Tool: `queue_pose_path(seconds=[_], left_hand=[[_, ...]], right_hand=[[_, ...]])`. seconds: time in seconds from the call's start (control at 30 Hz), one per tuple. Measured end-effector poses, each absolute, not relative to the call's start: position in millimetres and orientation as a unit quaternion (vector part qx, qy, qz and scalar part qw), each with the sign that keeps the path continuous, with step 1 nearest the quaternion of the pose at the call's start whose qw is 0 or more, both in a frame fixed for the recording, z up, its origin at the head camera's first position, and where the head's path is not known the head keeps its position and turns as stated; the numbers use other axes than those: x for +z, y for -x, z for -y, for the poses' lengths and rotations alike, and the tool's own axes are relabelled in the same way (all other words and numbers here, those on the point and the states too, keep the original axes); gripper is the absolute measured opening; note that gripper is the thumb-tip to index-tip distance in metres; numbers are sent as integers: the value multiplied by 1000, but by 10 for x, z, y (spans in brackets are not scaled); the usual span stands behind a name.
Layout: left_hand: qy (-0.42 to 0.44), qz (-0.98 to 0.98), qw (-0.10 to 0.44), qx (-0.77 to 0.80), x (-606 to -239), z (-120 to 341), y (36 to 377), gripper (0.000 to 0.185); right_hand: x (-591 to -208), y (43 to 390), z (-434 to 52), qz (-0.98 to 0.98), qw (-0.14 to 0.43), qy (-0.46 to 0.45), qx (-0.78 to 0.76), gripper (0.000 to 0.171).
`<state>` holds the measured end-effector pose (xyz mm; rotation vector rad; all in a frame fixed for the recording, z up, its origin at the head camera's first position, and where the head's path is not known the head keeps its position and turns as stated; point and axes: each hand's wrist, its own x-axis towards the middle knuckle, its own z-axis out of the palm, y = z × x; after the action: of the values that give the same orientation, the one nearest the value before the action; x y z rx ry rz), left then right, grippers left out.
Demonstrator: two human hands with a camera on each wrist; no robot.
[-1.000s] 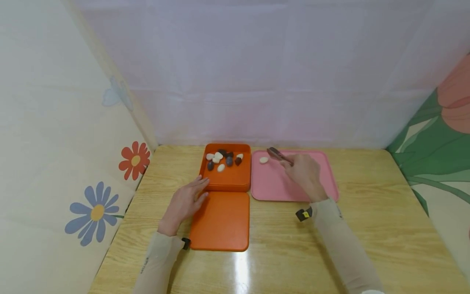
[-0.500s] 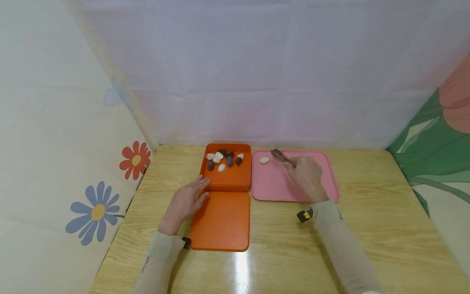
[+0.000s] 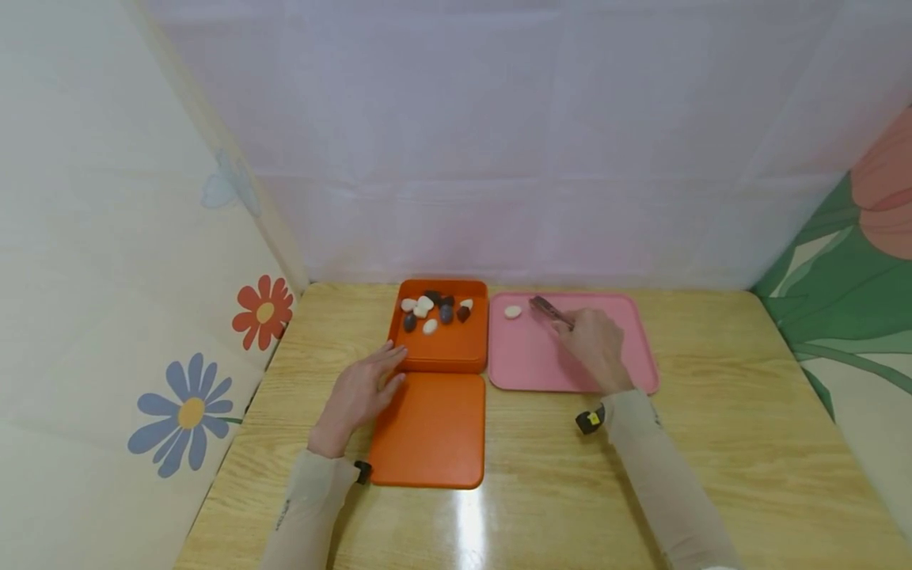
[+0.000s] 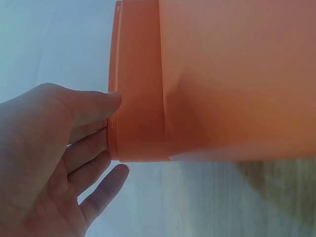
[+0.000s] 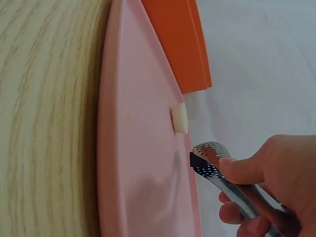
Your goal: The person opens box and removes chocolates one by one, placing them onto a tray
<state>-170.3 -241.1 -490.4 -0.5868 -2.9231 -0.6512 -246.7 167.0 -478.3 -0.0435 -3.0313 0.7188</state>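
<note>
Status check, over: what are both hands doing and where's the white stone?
Left hand flat against orange box. Right hand grips tongs over pink tray. White stone lies on tray, apart from tong tips. Nothing between.

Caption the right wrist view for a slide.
Right hand holds metal tongs beside a white stone on the pink tray.
</note>
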Motion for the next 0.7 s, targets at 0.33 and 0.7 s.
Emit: queue_pose_path(seconds=[0.33,0.7], left_hand=[[185,959,35,-211,-4909,2409,1709,52],[186,959,36,-213,-4919,2415,1713,52]], right_hand=[[-4880,2493,-1691,979,6,11,205,31],[-4921,2510,-1673,980,1,5,198,31]])
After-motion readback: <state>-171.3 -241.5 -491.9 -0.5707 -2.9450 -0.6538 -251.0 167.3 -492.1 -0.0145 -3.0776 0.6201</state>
